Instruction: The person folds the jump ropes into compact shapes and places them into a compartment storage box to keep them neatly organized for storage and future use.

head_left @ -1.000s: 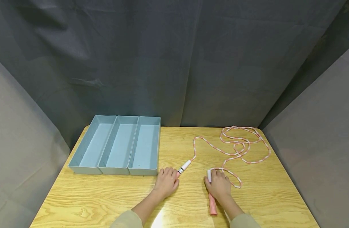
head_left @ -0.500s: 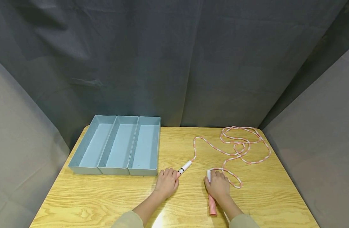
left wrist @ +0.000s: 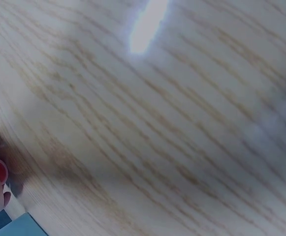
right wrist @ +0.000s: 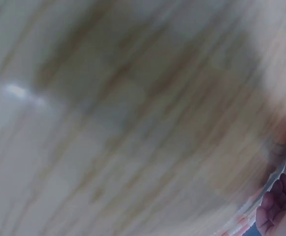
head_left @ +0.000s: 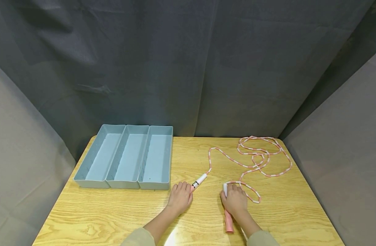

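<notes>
A pink-and-white beaded jump rope [head_left: 231, 159] lies on the wooden table, its cord looped toward the back right. My left hand [head_left: 180, 197] grips one handle [head_left: 199, 181], whose white tip and dark-banded part stick out beyond the fingers; its pink grip is mostly covered. The round pink end of that handle [left wrist: 1, 171] shows at the left edge of the left wrist view. My right hand [head_left: 235, 200] holds the other handle [head_left: 228, 222], with the white tip beyond the thumb and the pink end toward me. In the right wrist view, fingers and pink parts appear only at the right edge.
Three long light-blue bins [head_left: 155, 153] stand side by side at the table's left, behind my left hand. The wooden table [head_left: 203, 218] ends at a dark curtain [head_left: 151, 68] behind, with grey cloth [head_left: 344, 153] along both sides.
Almost nothing differs; the left hand and its handle have shifted very slightly. The right hand, the cord and the bins are in the same places.
</notes>
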{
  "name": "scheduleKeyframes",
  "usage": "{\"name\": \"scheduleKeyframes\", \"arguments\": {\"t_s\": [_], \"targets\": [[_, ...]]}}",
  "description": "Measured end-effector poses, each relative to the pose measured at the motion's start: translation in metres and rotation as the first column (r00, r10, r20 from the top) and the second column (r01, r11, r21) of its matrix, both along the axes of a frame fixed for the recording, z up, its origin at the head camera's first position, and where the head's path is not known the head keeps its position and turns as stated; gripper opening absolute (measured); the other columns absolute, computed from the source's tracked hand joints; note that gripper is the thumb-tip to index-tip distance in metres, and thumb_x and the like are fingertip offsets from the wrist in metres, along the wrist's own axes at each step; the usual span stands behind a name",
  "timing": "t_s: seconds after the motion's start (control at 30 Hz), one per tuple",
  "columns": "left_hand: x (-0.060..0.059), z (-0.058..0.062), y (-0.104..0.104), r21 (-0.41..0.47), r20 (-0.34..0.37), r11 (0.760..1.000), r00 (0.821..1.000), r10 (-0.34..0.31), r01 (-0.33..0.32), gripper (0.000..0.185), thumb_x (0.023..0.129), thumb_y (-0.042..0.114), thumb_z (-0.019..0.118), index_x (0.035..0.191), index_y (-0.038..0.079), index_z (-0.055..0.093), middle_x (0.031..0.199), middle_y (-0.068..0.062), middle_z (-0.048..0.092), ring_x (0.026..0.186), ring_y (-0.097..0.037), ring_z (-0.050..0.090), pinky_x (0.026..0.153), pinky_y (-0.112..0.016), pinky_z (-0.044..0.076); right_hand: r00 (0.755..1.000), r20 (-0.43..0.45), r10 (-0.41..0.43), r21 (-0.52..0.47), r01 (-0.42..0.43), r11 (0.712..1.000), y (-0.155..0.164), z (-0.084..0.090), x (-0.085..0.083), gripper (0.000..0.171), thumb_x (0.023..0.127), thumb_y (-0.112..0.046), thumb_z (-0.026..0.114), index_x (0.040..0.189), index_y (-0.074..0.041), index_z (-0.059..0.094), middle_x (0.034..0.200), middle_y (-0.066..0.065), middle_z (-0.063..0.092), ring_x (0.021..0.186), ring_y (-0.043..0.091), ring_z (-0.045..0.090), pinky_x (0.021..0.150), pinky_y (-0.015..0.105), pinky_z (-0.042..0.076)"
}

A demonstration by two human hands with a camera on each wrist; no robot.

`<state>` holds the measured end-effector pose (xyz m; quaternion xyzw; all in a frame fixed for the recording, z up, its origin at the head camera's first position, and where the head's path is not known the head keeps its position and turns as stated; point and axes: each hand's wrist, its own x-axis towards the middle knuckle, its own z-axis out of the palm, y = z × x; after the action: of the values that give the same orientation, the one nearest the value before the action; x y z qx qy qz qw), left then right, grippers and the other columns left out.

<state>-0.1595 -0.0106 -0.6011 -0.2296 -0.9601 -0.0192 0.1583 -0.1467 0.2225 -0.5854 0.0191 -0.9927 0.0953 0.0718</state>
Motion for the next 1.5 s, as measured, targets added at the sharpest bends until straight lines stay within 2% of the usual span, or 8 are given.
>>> {"name": "scheduleKeyframes", "arguments": {"t_s": [0.3, 0.47, 0.53, 0.63, 0.83, 1.1, 1.33, 1.5], "targets": [[0.001, -0.002, 0.002, 0.057, 0.022, 0.998, 1.0, -0.011, 0.009, 0.019, 0.089, 0.03, 0.049, 0.09, 0.011, 0.052, 0.082, 0.001, 0.047, 0.074, -0.014, 0.043, 0.064, -0.025, 0.037, 0.999, -0.043, 0.003, -0.033, -0.004, 0.999, 0.0, 0.005, -0.001, 0.038, 0.088, -0.027, 0.053, 0.105, 0.007, 0.055, 0.09, 0.018, 0.06, 0.082, 0.036, 0.059, 0.077, 0.05, 0.046], [0.003, 0.0, 0.003, 0.131, 0.056, 0.991, 0.998, -0.03, 0.023, 0.017, 0.089, 0.028, 0.049, 0.09, 0.011, 0.051, 0.081, 0.001, 0.045, 0.074, -0.014, 0.041, 0.065, -0.026, 0.037, 0.997, -0.071, -0.013, -0.097, 0.006, 0.995, -0.001, 0.01, -0.001, 0.033, 0.086, -0.025, 0.055, 0.097, 0.006, 0.057, 0.075, 0.013, 0.059, 0.062, 0.029, 0.057, 0.057, 0.043, 0.048], [0.003, 0.001, 0.004, 0.168, 0.075, 0.985, 0.996, -0.04, 0.026, 0.016, 0.089, 0.026, 0.049, 0.09, 0.01, 0.051, 0.08, 0.001, 0.044, 0.074, -0.014, 0.041, 0.066, -0.026, 0.037, 0.997, -0.065, -0.031, -0.15, 0.021, 0.989, -0.002, 0.013, -0.001, 0.03, 0.085, -0.024, 0.055, 0.093, 0.005, 0.057, 0.068, 0.01, 0.055, 0.054, 0.025, 0.053, 0.047, 0.04, 0.043], [0.004, 0.004, 0.006, 0.213, 0.109, 0.977, 0.993, -0.047, 0.023, 0.016, 0.09, 0.025, 0.048, 0.09, 0.009, 0.051, 0.08, 0.001, 0.043, 0.074, -0.014, 0.04, 0.068, -0.027, 0.038, 0.998, -0.015, -0.063, -0.235, 0.058, 0.97, -0.003, 0.019, -0.002, 0.026, 0.087, -0.024, 0.053, 0.089, 0.002, 0.056, 0.063, 0.006, 0.05, 0.05, 0.02, 0.047, 0.04, 0.033, 0.036], [0.005, 0.009, 0.008, 0.277, 0.176, 0.961, 0.982, -0.06, 0.009, 0.016, 0.09, 0.025, 0.046, 0.087, 0.009, 0.049, 0.078, 0.002, 0.04, 0.072, -0.013, 0.037, 0.068, -0.027, 0.039, 0.989, 0.093, -0.116, -0.397, 0.144, 0.906, -0.005, 0.029, -0.005, 0.023, 0.091, -0.026, 0.045, 0.079, -0.007, 0.048, 0.059, 0.003, 0.042, 0.047, 0.015, 0.037, 0.039, 0.026, 0.028], [0.005, 0.012, 0.008, 0.364, 0.197, 0.931, 0.976, -0.09, 0.012, 0.016, 0.09, 0.023, 0.047, 0.089, 0.008, 0.051, 0.077, 0.003, 0.042, 0.071, -0.012, 0.04, 0.066, -0.027, 0.041, 0.983, 0.085, -0.166, -0.565, 0.184, 0.804, -0.011, 0.041, -0.009, 0.021, 0.092, -0.022, 0.046, 0.077, -0.008, 0.046, 0.061, 0.001, 0.041, 0.049, 0.013, 0.036, 0.043, 0.025, 0.029], [0.007, 0.021, 0.011, 0.49, 0.227, 0.872, 0.967, -0.113, -0.014, 0.013, 0.089, 0.019, 0.049, 0.089, 0.007, 0.053, 0.079, 0.001, 0.048, 0.073, -0.013, 0.045, 0.065, -0.026, 0.043, 0.978, 0.099, -0.185, -0.687, 0.201, 0.698, -0.016, 0.053, -0.01, 0.02, 0.092, -0.017, 0.045, 0.075, -0.007, 0.043, 0.062, -0.001, 0.036, 0.051, 0.01, 0.033, 0.045, 0.022, 0.028], [0.007, 0.026, 0.013, 0.559, 0.244, 0.829, 0.96, -0.135, -0.026, 0.012, 0.088, 0.018, 0.051, 0.089, 0.006, 0.054, 0.076, 0.002, 0.047, 0.073, -0.013, 0.046, 0.063, -0.025, 0.043, 0.975, 0.133, -0.179, -0.749, 0.217, 0.626, -0.02, 0.059, -0.01, 0.02, 0.092, -0.016, 0.046, 0.076, -0.005, 0.043, 0.06, -0.003, 0.035, 0.049, 0.006, 0.032, 0.044, 0.019, 0.028]]}}
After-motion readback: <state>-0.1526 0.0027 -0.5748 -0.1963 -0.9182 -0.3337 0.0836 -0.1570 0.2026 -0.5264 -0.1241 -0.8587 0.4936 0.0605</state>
